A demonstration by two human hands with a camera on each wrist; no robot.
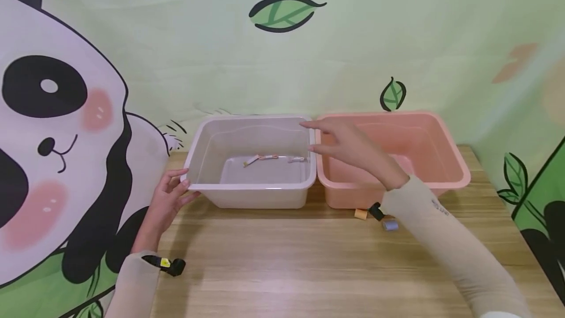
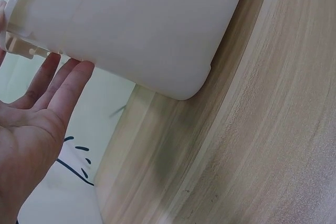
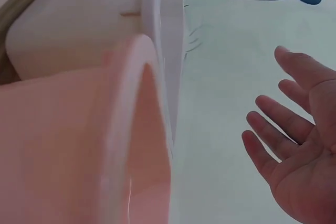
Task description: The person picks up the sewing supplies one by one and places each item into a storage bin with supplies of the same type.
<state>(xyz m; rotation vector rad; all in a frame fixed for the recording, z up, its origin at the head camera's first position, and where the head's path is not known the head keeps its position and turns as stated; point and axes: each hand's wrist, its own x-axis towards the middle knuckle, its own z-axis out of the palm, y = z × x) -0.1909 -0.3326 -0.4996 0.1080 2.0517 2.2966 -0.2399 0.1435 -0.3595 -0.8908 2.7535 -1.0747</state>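
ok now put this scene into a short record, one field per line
left hand: grips the left rim of the white plastic basin
right hand: empty, raised over the left side of the pink plastic basin
inside white plastic basin: three small clip-like pieces
before pink plastic basin: small orange piece, small bluish spool-like piece
surface: wood-grain table

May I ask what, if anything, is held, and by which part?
The left hand holds the white bin by its near-left rim corner; the right hand, nothing.
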